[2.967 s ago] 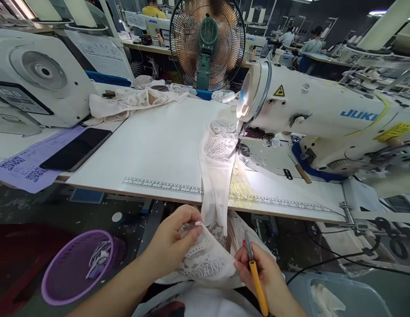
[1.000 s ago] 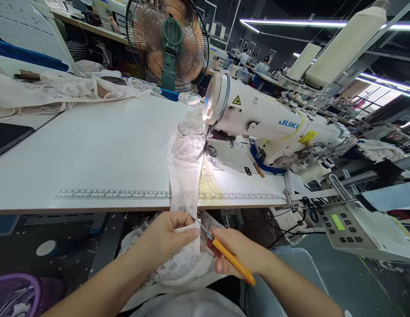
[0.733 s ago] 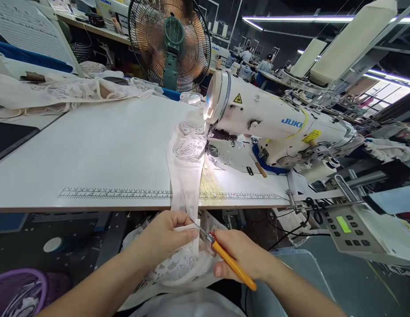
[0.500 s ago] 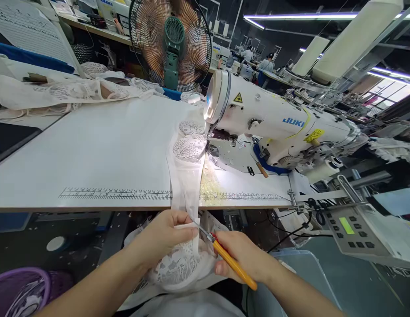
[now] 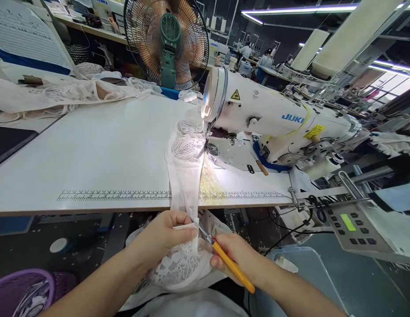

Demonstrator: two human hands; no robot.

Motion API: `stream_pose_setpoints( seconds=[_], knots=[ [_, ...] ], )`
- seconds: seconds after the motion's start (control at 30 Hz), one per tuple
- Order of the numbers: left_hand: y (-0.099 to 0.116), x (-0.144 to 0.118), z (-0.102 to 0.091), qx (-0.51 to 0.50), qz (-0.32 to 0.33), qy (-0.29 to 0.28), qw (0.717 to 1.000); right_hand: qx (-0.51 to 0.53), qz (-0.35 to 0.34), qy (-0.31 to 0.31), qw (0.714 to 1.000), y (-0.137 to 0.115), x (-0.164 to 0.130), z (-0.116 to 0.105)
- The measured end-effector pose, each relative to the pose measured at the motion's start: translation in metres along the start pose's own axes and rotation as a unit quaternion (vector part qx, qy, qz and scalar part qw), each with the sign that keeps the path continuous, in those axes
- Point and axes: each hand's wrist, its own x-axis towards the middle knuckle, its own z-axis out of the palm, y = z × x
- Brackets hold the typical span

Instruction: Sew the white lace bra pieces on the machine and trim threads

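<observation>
A white lace bra (image 5: 188, 147) trails from under the sewing machine's needle area, across the table and over its front edge. My left hand (image 5: 167, 231) pinches its white band just below that edge, thumb on top. In my right hand (image 5: 236, 251) is an orange-handled tool (image 5: 233, 266) with a thin metal shaft, its exact kind unclear. The shaft's tip meets the band beside my left thumb. A lace cup (image 5: 178, 266) hangs below both hands, over my lap.
The white sewing machine (image 5: 257, 101) stands at the right, beyond a printed ruler (image 5: 115, 195) along the table front. A fan (image 5: 168, 44) is behind. More lace pieces (image 5: 59, 94) lie left. A wooden-handled tool (image 5: 261, 166), purple basket (image 5: 49, 281), clear bin (image 5: 310, 255) and control panel (image 5: 352, 224) surround the work.
The camera view has shifted slightly. My right hand and the orange-handled tool have moved a little left; my left hand keeps its pinch on the band.
</observation>
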Motion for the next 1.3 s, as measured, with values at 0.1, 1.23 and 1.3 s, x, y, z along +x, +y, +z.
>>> stream_pose_setpoints(
  seconds=[0.1, 1.23, 1.3],
  knots=[
    [-0.001, 0.0, -0.002, 0.016, 0.009, 0.009, 1.0, 0.001, 0.033, 0.013, 0.999, 0.003, 0.0, 0.0],
    [-0.016, -0.049, -0.033, -0.044, 0.103, 0.397, 0.911, -0.046, -0.054, 0.08, 0.994, 0.024, -0.022, 0.002],
    [-0.018, -0.05, -0.035, -0.021, 0.117, 0.417, 0.901, -0.055, -0.039, 0.076, 0.995, 0.028, -0.027, 0.0]
  ],
)
